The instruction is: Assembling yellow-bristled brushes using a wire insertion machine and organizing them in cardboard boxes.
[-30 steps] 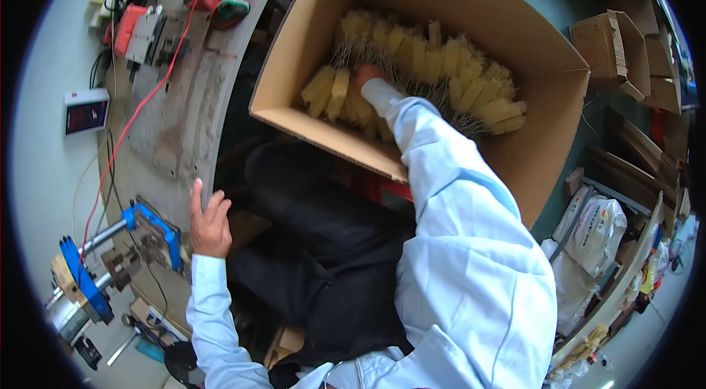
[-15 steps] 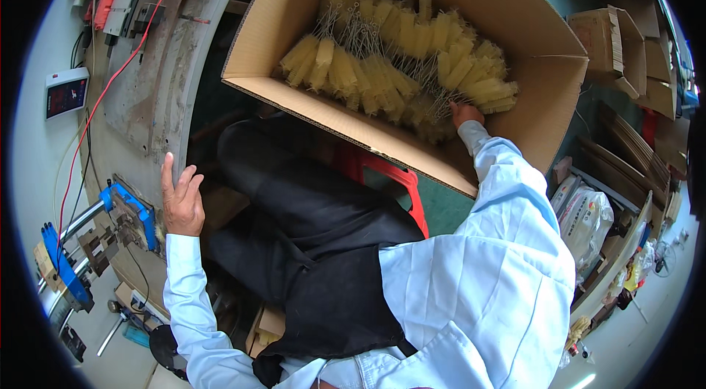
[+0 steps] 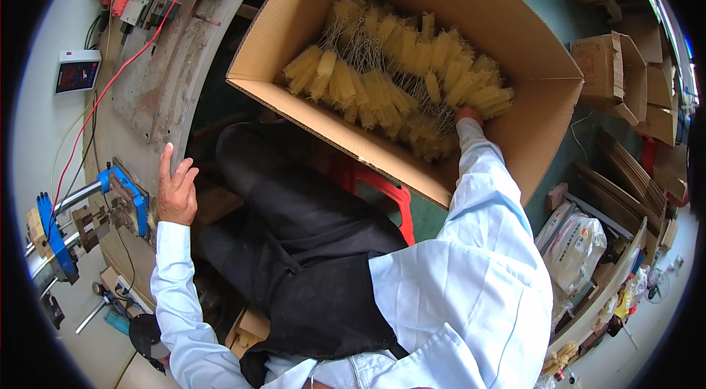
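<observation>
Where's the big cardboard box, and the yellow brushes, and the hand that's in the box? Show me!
Cardboard box (image 3: 540, 118): head view, on its inner right wall.
Yellow brushes (image 3: 418, 58): head view, on bristles near the pile's middle.
Right hand (image 3: 469, 115): head view, on bare skin beyond the sleeve.

Those brushes (image 3: 344, 84) are pale yellow w/ silvery stems (image 3: 365, 58), the box (image 3: 540, 113) is plain brown, and there's a bright red stool (image 3: 401, 201), lt blue shirt (image 3: 471, 279), blk apron (image 3: 323, 315), dk green floor (image 3: 555, 6), gray-brown bench (image 3: 176, 69) n a red cable (image 3: 138, 54).
</observation>
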`<state>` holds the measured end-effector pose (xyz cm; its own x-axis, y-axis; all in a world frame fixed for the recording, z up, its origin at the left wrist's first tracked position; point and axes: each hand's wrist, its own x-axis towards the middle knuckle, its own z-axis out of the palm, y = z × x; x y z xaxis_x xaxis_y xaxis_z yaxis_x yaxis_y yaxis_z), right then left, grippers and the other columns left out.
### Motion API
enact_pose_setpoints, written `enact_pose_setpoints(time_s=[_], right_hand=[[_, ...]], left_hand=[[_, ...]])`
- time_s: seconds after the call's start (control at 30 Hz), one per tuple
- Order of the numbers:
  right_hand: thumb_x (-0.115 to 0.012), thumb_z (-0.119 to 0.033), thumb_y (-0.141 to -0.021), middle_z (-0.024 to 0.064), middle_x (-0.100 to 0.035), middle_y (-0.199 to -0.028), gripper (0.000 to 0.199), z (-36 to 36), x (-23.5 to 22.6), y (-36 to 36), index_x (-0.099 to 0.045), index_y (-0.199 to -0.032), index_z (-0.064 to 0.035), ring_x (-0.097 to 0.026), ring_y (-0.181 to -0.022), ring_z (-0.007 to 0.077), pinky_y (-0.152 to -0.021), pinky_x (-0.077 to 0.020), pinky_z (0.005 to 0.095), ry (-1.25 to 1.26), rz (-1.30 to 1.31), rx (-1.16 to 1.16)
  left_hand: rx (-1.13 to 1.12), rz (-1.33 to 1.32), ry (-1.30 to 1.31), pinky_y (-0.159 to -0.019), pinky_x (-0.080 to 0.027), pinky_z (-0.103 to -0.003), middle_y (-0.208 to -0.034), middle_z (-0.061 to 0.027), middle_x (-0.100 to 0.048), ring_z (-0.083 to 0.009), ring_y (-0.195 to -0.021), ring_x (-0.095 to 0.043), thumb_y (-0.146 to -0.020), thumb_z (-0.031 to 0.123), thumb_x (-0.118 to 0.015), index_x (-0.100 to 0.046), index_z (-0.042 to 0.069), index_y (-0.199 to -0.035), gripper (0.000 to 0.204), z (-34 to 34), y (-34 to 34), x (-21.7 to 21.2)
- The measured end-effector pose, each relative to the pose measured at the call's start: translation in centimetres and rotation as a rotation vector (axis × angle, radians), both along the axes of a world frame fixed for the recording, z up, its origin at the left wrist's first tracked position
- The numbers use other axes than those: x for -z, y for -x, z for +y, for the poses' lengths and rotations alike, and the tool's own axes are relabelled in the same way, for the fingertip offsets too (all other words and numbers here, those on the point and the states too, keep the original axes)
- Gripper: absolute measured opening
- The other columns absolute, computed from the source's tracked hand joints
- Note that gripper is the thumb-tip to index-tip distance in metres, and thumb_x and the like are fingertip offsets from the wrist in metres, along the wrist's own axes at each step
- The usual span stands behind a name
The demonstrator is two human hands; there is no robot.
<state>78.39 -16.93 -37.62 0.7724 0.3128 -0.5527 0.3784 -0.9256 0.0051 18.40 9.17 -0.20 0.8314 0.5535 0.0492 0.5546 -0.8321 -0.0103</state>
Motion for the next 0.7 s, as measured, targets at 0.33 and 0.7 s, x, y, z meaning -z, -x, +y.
enact_pose_setpoints(time_s=[0.33,0.7], right_hand=[[-0.057,-0.031,-0.098,0.0172,-0.069,-0.070,0.034,-1.8,-1.9,0.9,-0.066,-0.091,0.0015,-0.065,-0.053,0.0348,-0.046,-0.0519,0.0479,0.253,0.667,0.193],[-0.070,-0.036,-0.088,0.0141,-0.069,-0.100,0.064,-0.8,6.5,-2.7,-0.040,-0.140,-0.0126,-0.067,-0.062,0.0371,-0.046,-0.0536,0.0509,-0.189,0.631,0.292]], left_hand=[[0.036,-0.081,-0.007,-0.110,-0.038,-0.047,-0.117,-0.0110,-0.063,-0.0372,-0.136,-0.040,-0.075,-0.009,-0.064,-0.069,-0.003,-0.091,0.018,-0.1,-0.4,0.5],[-0.016,-0.328,0.002,-0.112,-0.037,-0.047,-0.124,-0.0149,-0.061,-0.0342,-0.137,-0.039,-0.075,0.001,-0.062,-0.069,-0.001,-0.093,0.019,0.9,5.1,1.5]])
